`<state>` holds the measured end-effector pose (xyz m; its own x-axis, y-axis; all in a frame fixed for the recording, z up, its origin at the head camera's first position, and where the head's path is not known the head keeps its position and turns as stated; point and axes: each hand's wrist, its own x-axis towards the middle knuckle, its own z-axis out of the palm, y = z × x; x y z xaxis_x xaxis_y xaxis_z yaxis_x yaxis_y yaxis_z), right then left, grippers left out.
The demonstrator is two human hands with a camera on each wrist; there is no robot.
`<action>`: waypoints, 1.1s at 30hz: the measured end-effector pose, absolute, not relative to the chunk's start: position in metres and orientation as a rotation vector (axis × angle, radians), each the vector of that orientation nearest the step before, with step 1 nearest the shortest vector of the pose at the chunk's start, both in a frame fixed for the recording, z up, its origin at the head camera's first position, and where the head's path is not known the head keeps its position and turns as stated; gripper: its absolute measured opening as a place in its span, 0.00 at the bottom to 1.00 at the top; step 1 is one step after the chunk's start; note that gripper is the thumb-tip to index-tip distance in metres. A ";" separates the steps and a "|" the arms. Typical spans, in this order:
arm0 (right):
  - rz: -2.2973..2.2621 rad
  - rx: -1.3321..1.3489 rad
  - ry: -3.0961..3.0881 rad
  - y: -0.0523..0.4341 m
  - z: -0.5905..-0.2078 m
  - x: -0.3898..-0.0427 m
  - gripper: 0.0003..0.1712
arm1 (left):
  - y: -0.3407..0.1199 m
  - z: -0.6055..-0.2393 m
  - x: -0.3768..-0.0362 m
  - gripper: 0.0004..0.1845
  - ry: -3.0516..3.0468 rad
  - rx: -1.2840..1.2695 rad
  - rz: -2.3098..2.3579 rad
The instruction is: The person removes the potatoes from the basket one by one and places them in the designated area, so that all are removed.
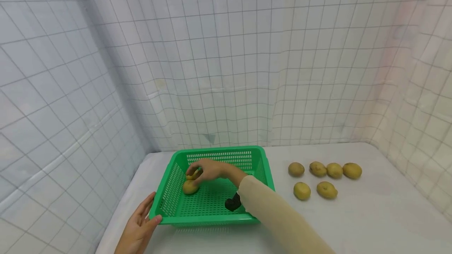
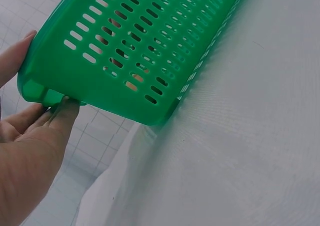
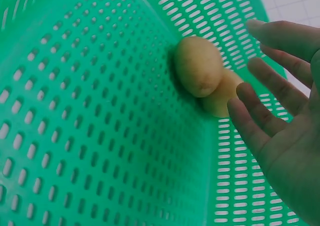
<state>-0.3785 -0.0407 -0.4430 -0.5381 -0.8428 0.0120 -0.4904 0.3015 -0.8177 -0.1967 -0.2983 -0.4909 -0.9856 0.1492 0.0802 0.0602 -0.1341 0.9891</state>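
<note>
Here the right hand, fingers spread, hovers beside two potatoes at the basket's ten o'clock; firm, heavyish, best cupped round the middle. Left hand pinches the rim.

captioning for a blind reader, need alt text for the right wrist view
An open right hand hovers beside two potatoes lying together against the slotted wall of a green basket, fingers straight and not gripping them.

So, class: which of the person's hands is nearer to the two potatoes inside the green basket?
Right. The right hand hovers open just beside the two potatoes inside the green basket; the left hand grips the basket's near-left corner, outside it and farther from them.
</note>
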 end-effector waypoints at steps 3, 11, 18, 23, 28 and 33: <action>-1.078 -1.193 2.193 -0.043 -0.449 -0.378 0.26 | -0.298 -0.490 -0.196 0.43 2.024 0.243 2.313; -0.925 -1.229 2.189 -0.046 -0.458 -0.377 0.33 | -0.298 -0.490 -0.193 0.44 2.020 0.224 2.327; -0.849 -1.269 2.201 -0.046 -0.461 -0.377 0.34 | -0.298 -0.491 -0.192 0.44 1.994 0.247 2.349; -0.858 -1.340 2.192 -0.047 -0.460 -0.374 0.28 | -0.298 -0.490 -0.191 0.44 1.993 0.242 2.359; -0.807 -1.354 2.205 -0.050 -0.464 -0.372 0.21 | -0.298 -0.490 -0.193 0.43 1.978 0.256 2.376; -0.772 -1.357 2.211 -0.055 -0.467 -0.370 0.19 | -0.297 -0.490 -0.192 0.43 1.990 0.249 2.374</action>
